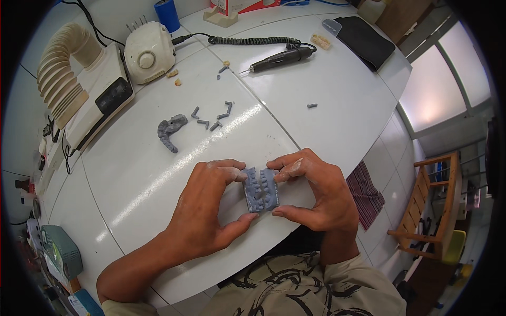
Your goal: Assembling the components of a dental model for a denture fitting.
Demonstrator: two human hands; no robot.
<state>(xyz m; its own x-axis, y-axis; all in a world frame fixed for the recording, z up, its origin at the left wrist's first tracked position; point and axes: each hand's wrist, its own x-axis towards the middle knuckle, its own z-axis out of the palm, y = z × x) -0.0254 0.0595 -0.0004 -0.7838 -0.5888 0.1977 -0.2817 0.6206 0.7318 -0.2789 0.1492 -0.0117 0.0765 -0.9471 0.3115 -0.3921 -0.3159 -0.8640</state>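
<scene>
Gripping with thumb and fingers, the left hand (203, 197) holds a left dental model (251, 192) and the right hand (321, 192) a right dental model (271, 190), side by side over the near part of the glossy white surface (158, 210). Both models are matt grey, with bumpy tooth rows facing each other; whitish residue marks the fingers. Beyond lies a curved, knobbly grey arch (171, 131). A slim black handpiece (282, 59) trails a coiled cord (253, 40), and a ribbed cream hose (63, 68) bends at the left. Printing on the red-and-white box (247, 6) is too small to tell. Counted: two models held, one loose arch, one handpiece, one lone grey rod (312, 106), and at least four bent grey pieces (203, 124) clustered beside the arch.
</scene>
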